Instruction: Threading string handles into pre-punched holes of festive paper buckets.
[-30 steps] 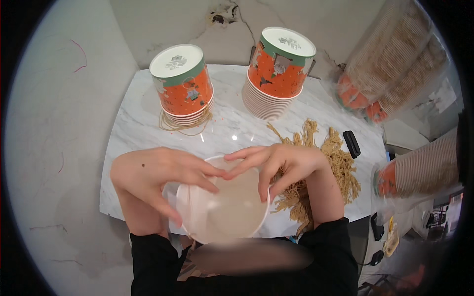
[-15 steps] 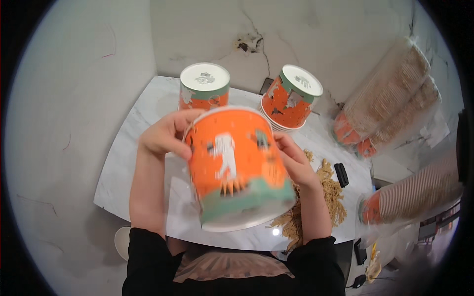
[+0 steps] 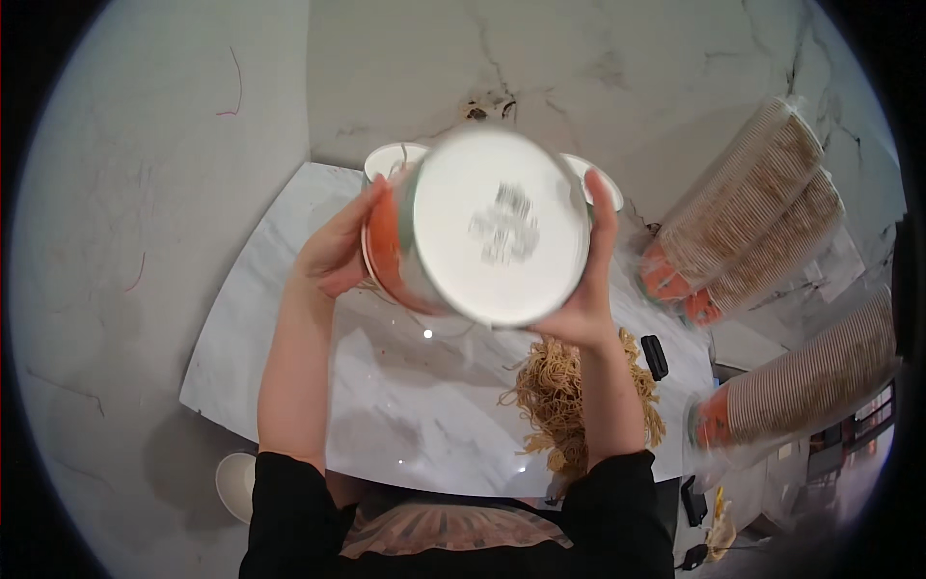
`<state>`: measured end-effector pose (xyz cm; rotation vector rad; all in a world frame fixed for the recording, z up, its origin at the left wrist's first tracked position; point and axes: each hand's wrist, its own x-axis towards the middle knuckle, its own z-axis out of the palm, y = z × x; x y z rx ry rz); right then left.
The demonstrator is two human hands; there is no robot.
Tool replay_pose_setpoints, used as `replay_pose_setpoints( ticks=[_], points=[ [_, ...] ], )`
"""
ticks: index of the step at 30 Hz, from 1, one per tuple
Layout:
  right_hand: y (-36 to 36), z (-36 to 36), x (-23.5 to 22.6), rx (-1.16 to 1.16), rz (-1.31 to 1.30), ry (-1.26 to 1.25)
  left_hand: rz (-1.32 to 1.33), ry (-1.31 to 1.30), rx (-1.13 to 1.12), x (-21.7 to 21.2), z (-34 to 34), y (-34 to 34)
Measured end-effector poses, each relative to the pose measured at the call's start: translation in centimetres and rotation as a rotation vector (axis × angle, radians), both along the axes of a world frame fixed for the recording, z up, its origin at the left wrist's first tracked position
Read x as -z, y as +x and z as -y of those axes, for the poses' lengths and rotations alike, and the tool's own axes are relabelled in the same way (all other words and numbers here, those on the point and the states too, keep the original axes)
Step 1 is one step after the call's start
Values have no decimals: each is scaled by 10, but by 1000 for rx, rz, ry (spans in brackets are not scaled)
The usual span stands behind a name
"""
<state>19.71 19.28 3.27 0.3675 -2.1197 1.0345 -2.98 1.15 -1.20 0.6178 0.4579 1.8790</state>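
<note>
Between my two hands, above the table, is a large orange and green paper tub [image 3: 502, 232], blurred by motion. Its round white base faces me, and its orange side shows at the left. My left hand [image 3: 340, 241] closes on the tub's rim side, thumb and fingers pressed to it. On the other side, my right hand [image 3: 590, 285] cups the base edge with the thumb up along it. Behind the held tub, two more upturned tubs stand mostly hidden; a left one [image 3: 388, 156] and a right one [image 3: 605, 189] show parts of their white bases.
A tangled pile of tan cords [image 3: 552, 386] lies on the marble-look table [image 3: 241, 328] by my right forearm, with a small black object [image 3: 655, 357] beside it. Plastic-wrapped tub stacks [image 3: 748, 198] lean at right; another wrapped stack [image 3: 810, 372] lies nearer. A white bowl-like container [image 3: 234, 487] sits lower left.
The held tub has turned and risen, so its white base faces me instead of its printed side. My right hand has shifted up with it, and the tub now covers most of the two behind.
</note>
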Motion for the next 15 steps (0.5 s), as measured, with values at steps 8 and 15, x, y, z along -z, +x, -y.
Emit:
replay_pose_setpoints(
  ticks=[8, 15],
  points=[
    [-102, -27, -31, -52, -11, -164, -164, -283, -503, 3, 18, -26],
    [-145, -42, 3, -137, 132, -465, -278, -387, -733, 3, 17, -23]
  ],
)
